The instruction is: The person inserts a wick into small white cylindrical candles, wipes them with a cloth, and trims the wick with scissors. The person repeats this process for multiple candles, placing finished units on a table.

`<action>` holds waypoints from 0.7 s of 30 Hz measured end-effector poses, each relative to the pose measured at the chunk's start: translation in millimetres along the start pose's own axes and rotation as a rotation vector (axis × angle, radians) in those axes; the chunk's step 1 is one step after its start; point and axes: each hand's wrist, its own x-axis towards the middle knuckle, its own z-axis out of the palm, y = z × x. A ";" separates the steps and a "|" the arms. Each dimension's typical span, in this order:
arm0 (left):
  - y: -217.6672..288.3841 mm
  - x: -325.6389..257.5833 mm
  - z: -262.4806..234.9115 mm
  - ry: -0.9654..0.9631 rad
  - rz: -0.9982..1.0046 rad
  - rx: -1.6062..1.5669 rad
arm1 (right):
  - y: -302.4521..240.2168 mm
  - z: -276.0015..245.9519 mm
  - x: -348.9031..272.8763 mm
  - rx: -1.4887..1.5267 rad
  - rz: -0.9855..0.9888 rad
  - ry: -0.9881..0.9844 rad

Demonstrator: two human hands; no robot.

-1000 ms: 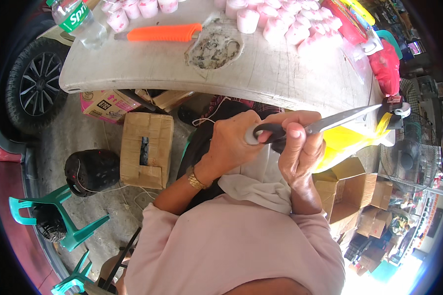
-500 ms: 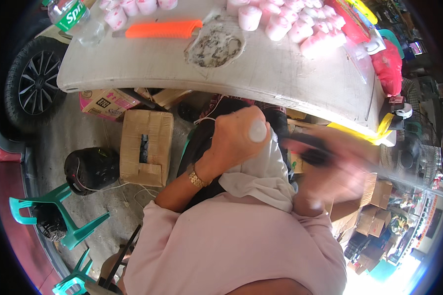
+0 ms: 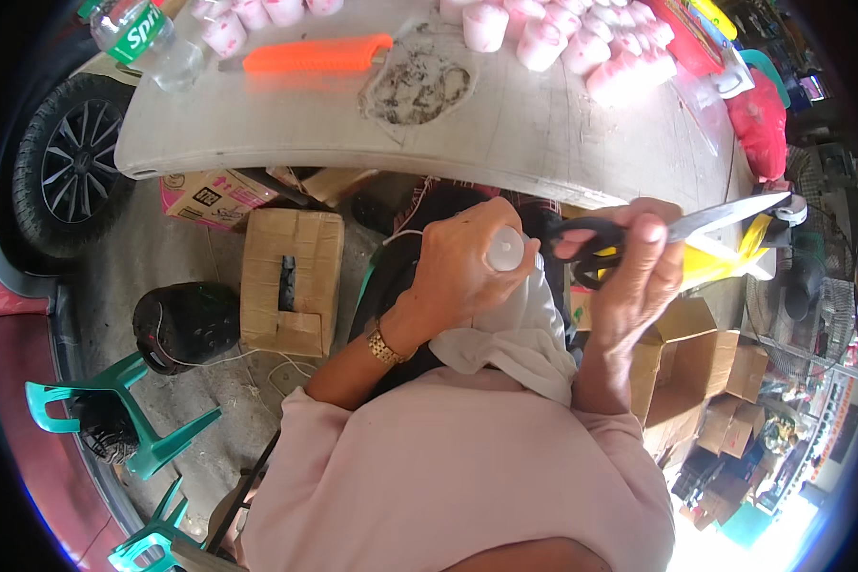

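My left hand (image 3: 459,262), wearing a gold watch on the wrist, is closed around a small whitish, translucent round-ended piece (image 3: 506,249); most of it is hidden in my fist, so its kind is unclear. My right hand (image 3: 639,262) grips black-handled scissors (image 3: 725,217), with the blades pointing away to the right and fingers in the handle loops. The scissors' handles are close to my left hand but apart from it. A white cloth (image 3: 505,353) lies over my lap beneath both hands.
Ahead is a white table (image 3: 286,129) bearing many pink-white cups (image 3: 541,46), an orange-handled tool (image 3: 319,54) and a plastic bottle (image 3: 148,43). On the floor stand a cardboard box (image 3: 291,281), a black rounded object (image 3: 186,319) and a green plastic stool (image 3: 124,405). Open boxes (image 3: 682,367) are at right.
My right hand, blurred before, has steadied with the scissors, their blades now plainly visible to the right. The round end in my left fist has shifted slightly and faces up more.
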 end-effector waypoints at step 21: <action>-28.3 -38.2 -101.8 0.055 -0.647 -0.440 | 56.1 -27.0 -40.5 0.659 0.783 -1.311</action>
